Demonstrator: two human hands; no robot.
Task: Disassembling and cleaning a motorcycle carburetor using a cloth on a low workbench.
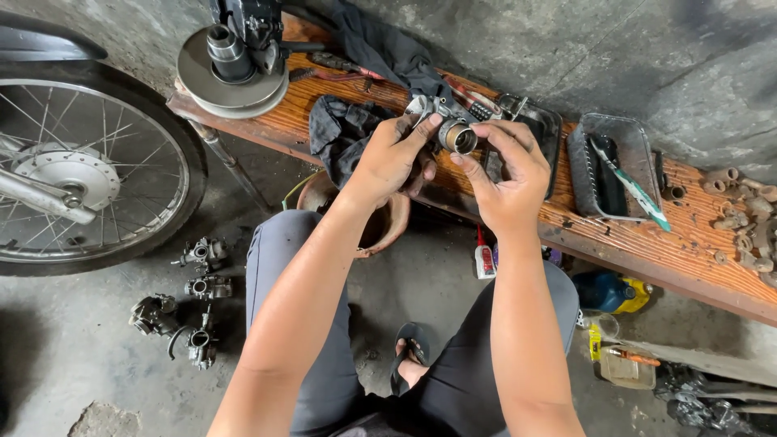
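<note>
Both my hands hold a small metal carburetor (450, 123) over a wooden bench (631, 235). My left hand (390, 159) grips its silver body from the left, thumb on top. My right hand (506, 171) holds it from the right, with fingers around the round brass-rimmed opening that faces me. A dark rag (340, 129) lies on the bench just left of my left hand.
A motorcycle wheel (81, 174) stands at the left. Several carburetors (182, 307) lie on the concrete floor. On the bench sit a round pulley part (231, 69), two dark trays (603, 166) with a toothbrush (631, 188), and small parts (740, 218) at the right. A clay bowl (380, 222) sits under the bench.
</note>
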